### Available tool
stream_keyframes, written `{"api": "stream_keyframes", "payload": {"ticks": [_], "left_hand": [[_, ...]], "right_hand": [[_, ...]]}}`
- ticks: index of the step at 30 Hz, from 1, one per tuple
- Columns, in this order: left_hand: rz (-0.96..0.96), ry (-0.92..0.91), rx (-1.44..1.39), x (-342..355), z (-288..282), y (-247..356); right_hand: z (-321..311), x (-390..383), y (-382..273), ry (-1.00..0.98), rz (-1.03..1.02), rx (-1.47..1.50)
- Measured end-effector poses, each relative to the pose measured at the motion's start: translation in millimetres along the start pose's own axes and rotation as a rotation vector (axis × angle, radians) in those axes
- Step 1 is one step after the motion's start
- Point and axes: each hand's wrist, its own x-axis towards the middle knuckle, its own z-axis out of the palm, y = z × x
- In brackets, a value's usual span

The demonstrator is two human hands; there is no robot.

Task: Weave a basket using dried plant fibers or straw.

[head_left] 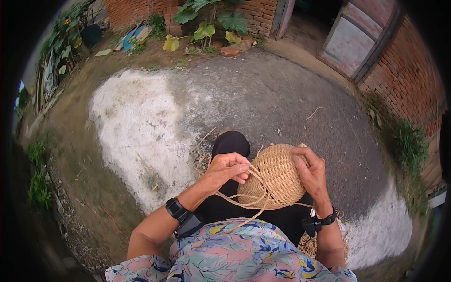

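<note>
A round woven straw basket (pixel 282 176) lies tilted on my lap, its ribbed side turned up. My right hand (pixel 311 171) grips its right upper edge, thumb on the near side and fingers curled over. At the basket's left, my left hand (pixel 229 168) pinches a strand of straw cord (pixel 255 173) that runs to the weave. Several loose cords (pixel 244 203) trail from the basket across my lap and shirt. More cord hangs beside my left knee (pixel 230 143). The basket's far side is hidden.
A coil of straw cord (pixel 307 245) lies by my right forearm. The ground has a white patch (pixel 136 113) at left and dark paving (pixel 263 89) ahead. Beyond stand a brick wall (pixel 256 18), leafy plants (pixel 204 28) and an open metal door (pixel 352 42).
</note>
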Motion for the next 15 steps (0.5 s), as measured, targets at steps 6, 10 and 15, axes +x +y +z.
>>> {"api": "stream_keyframes", "payload": {"ticks": [6, 10, 15], "left_hand": [[-0.030, 0.006, 0.046, 12, 16, -11], [-0.045, 0.044, 0.049, 13, 21, -12], [-0.114, 0.027, 0.093, 14, 21, -6]], "right_hand": [[2, -3, 0, 0.007, -0.022, -0.006], [1, -4, -3, 0.027, -0.055, -0.006], [-2, -6, -8, 0.012, -0.035, -0.055]]}}
